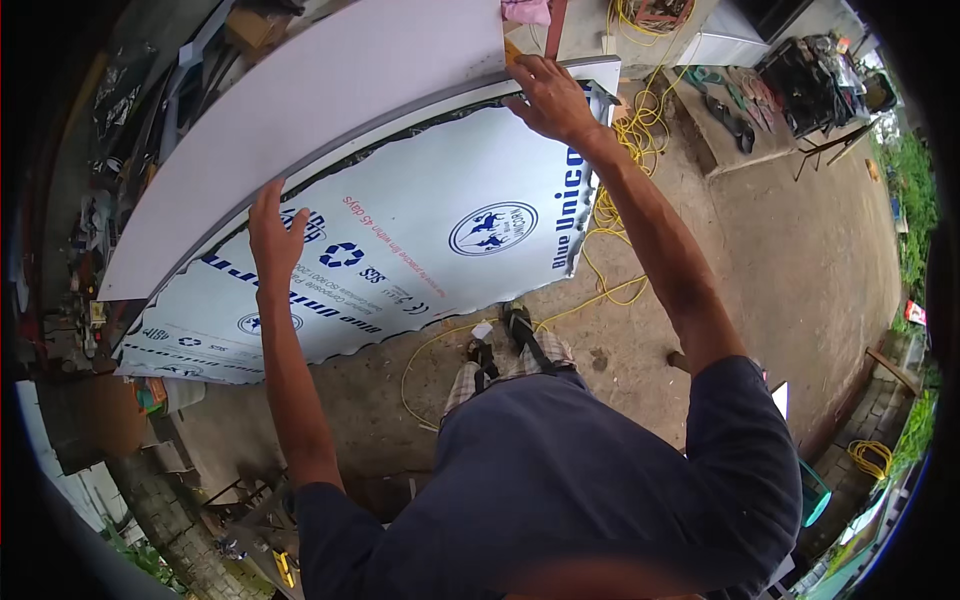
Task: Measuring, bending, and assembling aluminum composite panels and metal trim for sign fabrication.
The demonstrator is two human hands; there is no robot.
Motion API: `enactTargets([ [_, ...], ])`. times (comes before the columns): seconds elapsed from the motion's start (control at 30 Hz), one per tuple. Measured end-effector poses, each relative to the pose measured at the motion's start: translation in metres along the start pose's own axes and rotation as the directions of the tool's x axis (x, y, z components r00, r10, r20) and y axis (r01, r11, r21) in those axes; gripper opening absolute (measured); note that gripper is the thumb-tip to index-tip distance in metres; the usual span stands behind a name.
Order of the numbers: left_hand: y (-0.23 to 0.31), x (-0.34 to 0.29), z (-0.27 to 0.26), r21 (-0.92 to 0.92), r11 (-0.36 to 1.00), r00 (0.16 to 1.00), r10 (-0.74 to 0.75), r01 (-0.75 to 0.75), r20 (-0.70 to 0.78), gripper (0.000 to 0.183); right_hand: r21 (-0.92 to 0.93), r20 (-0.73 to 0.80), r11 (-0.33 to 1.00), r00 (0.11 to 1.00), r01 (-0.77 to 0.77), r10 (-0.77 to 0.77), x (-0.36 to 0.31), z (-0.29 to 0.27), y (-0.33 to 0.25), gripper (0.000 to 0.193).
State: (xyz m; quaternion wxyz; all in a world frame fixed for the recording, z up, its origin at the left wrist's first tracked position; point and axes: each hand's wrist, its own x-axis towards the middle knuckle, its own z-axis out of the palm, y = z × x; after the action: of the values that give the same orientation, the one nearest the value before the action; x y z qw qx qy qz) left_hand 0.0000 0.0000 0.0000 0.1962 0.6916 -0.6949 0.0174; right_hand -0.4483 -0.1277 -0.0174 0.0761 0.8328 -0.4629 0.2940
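Observation:
A long composite panel [420, 200] stands on edge before me, its face under pale blue printed protective film with ragged edges. At its upper edge, toward the left, is my left hand [275, 235], fingers stretched up and thumb apart. My right hand [552, 100] reaches over the same edge near its right end, fingers bent onto it and thumb spread away. Beside those fingertips is a small orange-yellow thing [512, 52], mostly hidden; its kind cannot be made out. Behind the panel leans a plain white sheet [340, 80] with a curved look.
Yellow cable [640, 130] lies in loose coils beyond the panel's right end and trails across the concrete floor [800, 250] near my feet. Sandals [735, 120] rest on a low step at the upper right. Stacked scrap [125, 110] crowds the left.

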Motion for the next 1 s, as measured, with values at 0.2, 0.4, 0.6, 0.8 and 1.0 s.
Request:
enactTargets([
  [0.2,0.016,0.034,0.024,0.137,0.989,0.996,0.069,-0.061,-0.050,0.051,-0.078,-0.004,0.997,1.000,0.003,-0.003,-0.006,0.022,0.013,0.056],
  [0.4,0.022,0.034,0.042,0.230,0.973,0.989,0.037,-0.003,-0.145,0.049,-0.035,-0.056,0.998,0.997,-0.061,0.059,-0.004,0.026,0.006,0.052],
  [0.6,0.018,0.045,0.049,0.263,0.960,0.988,-0.060,0.096,-0.142,0.042,-0.021,-0.111,0.995,0.990,-0.093,0.090,-0.003,0.028,0.000,0.047],
  [0.8,0.019,0.049,0.054,0.229,0.956,0.974,-0.145,0.183,-0.174,0.040,-0.045,-0.123,0.994,0.988,-0.102,0.095,-0.004,0.032,0.000,0.050],
  [1.0,0.013,0.050,0.056,0.160,0.972,0.967,-0.139,0.175,-0.214,0.042,-0.088,-0.076,0.991,0.992,-0.103,0.096,-0.002,0.032,-0.003,0.055],
])
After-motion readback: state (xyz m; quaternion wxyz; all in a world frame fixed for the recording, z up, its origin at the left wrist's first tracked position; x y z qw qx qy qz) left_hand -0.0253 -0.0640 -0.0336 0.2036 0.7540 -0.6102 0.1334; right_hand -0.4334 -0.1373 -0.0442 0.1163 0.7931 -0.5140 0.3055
